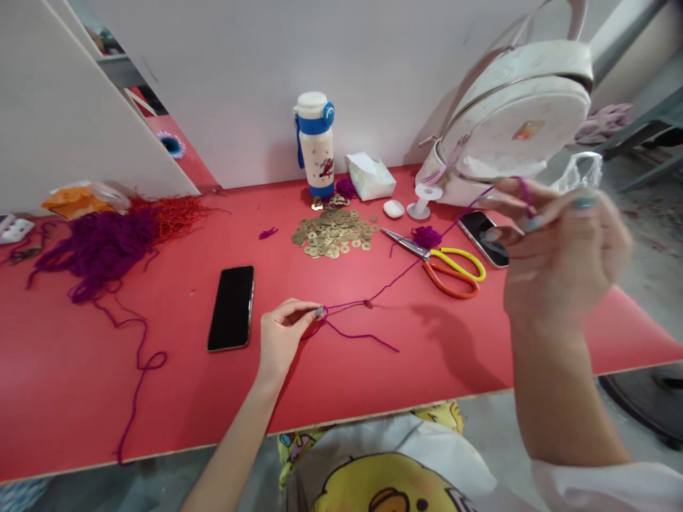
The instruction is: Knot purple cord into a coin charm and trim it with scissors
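My left hand (285, 327), low over the red table, pinches a purple cord (349, 306) between thumb and finger. From there the cord runs up to the right, with a small dark reddish bead (368, 304) on it. Its far end is in my right hand (565, 242), raised high at the right, with the strand wrapped round a finger and pinched. A loose tail of cord trails on the table beside my left hand. Red-and-yellow-handled scissors (453, 274) lie under the stretched strand, near a small purple yarn bundle (425, 237).
Brass coins with holes (334, 233) are heaped mid-table, before a bottle (316, 146) and tissue pack (370, 176). A black phone (231, 308) lies left, another phone (484, 238) right. Purple yarn (104, 245) piles at left; a white spool (421, 203) and backpack (512, 121) stand back right.
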